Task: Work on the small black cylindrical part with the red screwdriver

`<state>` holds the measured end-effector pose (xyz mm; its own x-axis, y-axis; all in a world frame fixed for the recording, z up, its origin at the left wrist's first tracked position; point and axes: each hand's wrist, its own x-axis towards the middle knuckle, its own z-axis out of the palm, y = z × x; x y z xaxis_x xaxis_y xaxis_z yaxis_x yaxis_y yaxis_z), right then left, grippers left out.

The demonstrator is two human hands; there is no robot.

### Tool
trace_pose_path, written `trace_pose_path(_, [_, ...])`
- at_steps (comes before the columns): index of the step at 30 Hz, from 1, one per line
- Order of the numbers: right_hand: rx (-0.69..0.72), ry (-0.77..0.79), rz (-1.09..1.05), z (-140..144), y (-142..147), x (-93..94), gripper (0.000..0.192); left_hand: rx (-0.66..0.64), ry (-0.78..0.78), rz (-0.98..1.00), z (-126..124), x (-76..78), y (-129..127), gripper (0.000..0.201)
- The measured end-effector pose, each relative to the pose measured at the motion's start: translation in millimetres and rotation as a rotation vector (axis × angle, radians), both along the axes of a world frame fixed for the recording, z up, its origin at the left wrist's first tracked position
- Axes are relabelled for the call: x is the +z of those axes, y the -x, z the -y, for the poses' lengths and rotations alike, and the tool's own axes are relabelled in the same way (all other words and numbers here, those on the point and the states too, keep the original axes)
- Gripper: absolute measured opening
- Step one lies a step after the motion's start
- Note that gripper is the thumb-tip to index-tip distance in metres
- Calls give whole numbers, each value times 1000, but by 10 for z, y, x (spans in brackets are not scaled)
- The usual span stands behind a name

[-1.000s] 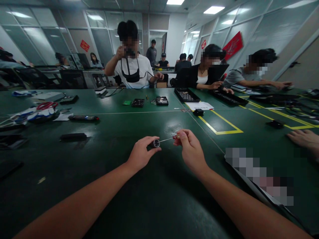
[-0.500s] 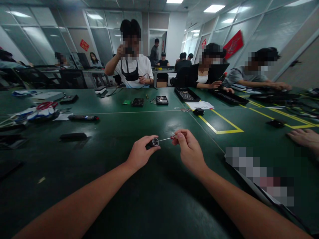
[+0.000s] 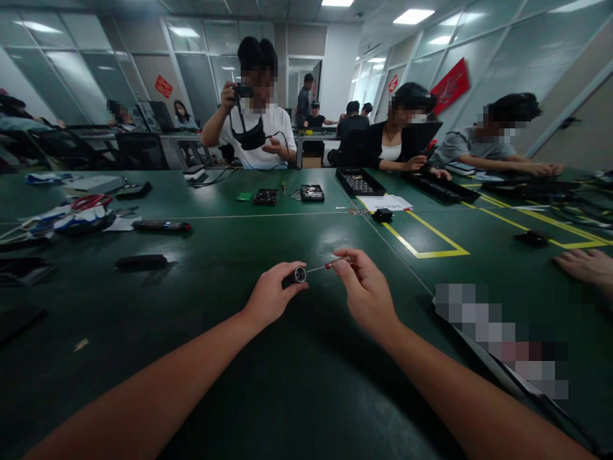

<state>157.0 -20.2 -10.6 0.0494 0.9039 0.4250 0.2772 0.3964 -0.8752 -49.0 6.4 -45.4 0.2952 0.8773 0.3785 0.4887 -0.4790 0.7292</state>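
Between thumb and fingers, my left hand [image 3: 274, 292] grips a small black cylindrical part [image 3: 299, 275] whose round, light-rimmed end faces me. My right hand [image 3: 364, 284] pinches a screwdriver [image 3: 330, 265] by its reddish, partly see-through handle. The thin metal shaft points left, and its tip is at the rim of the cylinder; whether it reaches inside I cannot tell. Both hands are held over the green table [image 3: 297, 370].
A marker-like pen [image 3: 163, 226] and a dark case [image 3: 141, 262] lie left. Hard drives [image 3: 312, 193] and a parts tray [image 3: 359, 181] stand farther back. A small black block [image 3: 382, 215] is beyond my right hand. Another person's hand [image 3: 584, 263] rests at the right edge.
My hands stay almost in place; the screwdriver's handle has turned slightly in my right fingers. Across the table, a standing person has shifted the camera and strap in their hands.
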Motion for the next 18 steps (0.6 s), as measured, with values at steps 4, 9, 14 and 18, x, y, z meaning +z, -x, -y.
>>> trace_pose_path(4, [-30,17,55,18,6,31,32,-26,1,-4,7,8,-4,37])
trace_pose_path(9, [-59,-19,110,30,1,71,31,-43,13,-14,5,14,-9,40])
trace_pose_path(14, [-29,-32,15,19,10,9,21,35,39,0,-8,8,-6,42])
trace_pose_path(18, [-48,13,-54,-22,37,-30,25,-6,4,-25,-5,8,8,38])
